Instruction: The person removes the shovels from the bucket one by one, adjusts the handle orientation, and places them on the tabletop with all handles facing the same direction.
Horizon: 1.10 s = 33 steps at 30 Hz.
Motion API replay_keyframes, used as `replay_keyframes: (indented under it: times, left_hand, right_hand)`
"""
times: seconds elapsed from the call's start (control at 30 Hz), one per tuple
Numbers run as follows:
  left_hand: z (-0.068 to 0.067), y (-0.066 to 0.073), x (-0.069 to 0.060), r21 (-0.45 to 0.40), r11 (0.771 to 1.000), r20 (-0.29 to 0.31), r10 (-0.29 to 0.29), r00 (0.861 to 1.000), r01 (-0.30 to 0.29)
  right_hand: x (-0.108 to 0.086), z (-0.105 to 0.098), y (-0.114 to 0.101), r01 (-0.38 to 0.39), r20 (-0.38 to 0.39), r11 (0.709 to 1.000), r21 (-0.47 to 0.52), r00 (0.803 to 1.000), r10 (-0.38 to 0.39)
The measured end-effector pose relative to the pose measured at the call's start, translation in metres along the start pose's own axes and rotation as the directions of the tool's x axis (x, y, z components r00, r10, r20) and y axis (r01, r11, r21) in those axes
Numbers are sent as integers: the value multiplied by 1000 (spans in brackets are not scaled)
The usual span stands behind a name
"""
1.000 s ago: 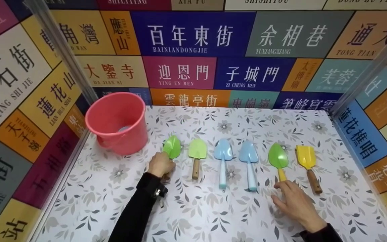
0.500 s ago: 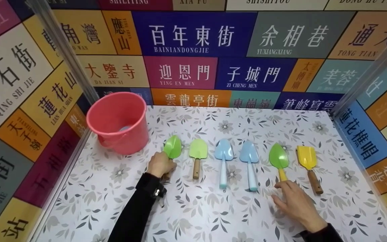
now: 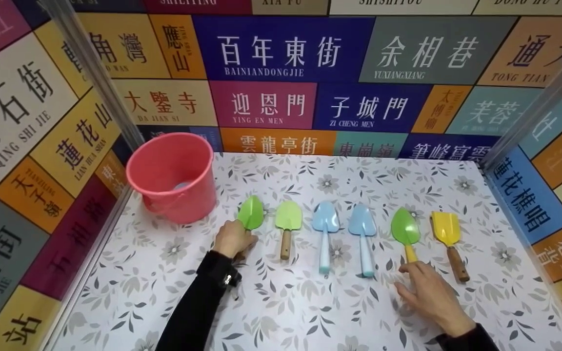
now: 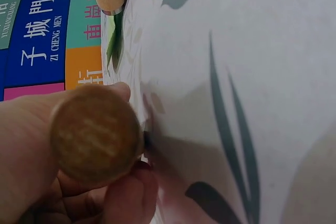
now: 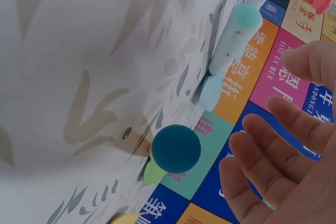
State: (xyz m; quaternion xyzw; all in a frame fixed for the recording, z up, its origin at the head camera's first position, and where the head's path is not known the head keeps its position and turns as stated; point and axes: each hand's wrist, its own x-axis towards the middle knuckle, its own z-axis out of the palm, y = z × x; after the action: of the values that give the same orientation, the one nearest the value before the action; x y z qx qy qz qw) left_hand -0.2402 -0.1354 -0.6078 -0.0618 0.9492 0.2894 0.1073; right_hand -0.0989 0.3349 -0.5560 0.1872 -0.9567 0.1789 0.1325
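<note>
My left hand (image 3: 232, 239) grips the wooden handle (image 4: 97, 135) of a green trowel (image 3: 251, 213), whose blade points away from me. In the left wrist view the fingers curl round this handle, its round end facing the camera. Over at the right, my right hand (image 3: 430, 295) is by the yellow handle of another green trowel (image 3: 404, 226). The right wrist view shows loosely spread fingers (image 5: 270, 150), apart from a round teal handle end (image 5: 176, 149). Part of that handle is hidden from the head camera by the hand.
Between the hands lie a light green trowel (image 3: 288, 217) and two blue trowels, one (image 3: 325, 217) beside the other (image 3: 362, 219). A yellow shovel (image 3: 446, 228) lies far right. A red bucket (image 3: 198, 197) stands at back left. Printed walls (image 3: 281, 105) enclose the patterned table (image 3: 281, 312).
</note>
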Motion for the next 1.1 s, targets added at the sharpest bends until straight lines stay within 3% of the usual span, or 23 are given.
replay_keyframes:
  times: [0.17, 0.27, 0.43, 0.53, 0.57, 0.63, 0.77, 0.8, 0.87, 0.97, 1.1]
  left_hand:
    - [-1, -1, 1, 5, 1000, -11, -7, 1000, 7]
    - [3, -7, 5, 28, 999, -36, 27, 999, -26]
    - [-19, 18, -19, -11, 1000, 8, -20, 1000, 20]
    - [-29, 30, -34, -21, 999, 4, -30, 1000, 30]
    - [-25, 24, -32, -28, 1000, -26, 14, 1000, -14]
    - [-28, 26, -35, -9, 998, -67, 57, 996, -58]
    - [-34, 28, -41, 65, 980, -163, 196, 967, -187]
    - [-42, 36, -47, 93, 979, -163, 197, 967, -184]
    - [-50, 40, -51, 129, 966, -172, 245, 954, -225]
    - [-66, 47, -59, 159, 954, -151, 279, 948, -255]
    - [-94, 55, -70, 216, 920, -185, 366, 912, -326]
  right_hand:
    - [0, 1, 1, 36, -32, 999, -15, 999, -36]
    - [0, 1, 2, 48, -43, 999, -24, 998, -49]
    - [1, -1, 1, 32, -23, 999, -23, 999, -33]
    - [2, -2, -1, 7, 7, 1000, -13, 1000, -7]
    - [2, -3, -1, -3, 18, 1000, -9, 1000, 3]
    - [3, -4, -2, -20, 34, 1000, 0, 999, 20]
    - [3, -5, -3, -49, 63, 999, 4, 997, 49]
    - [3, -5, -4, -53, 69, 999, 5, 996, 52]
    - [3, -5, -4, -56, 76, 998, 4, 996, 56]
    - [3, -3, -5, -43, 68, 999, 7, 997, 43]
    - [1, 0, -6, 23, 5, 1000, 8, 1000, -23]
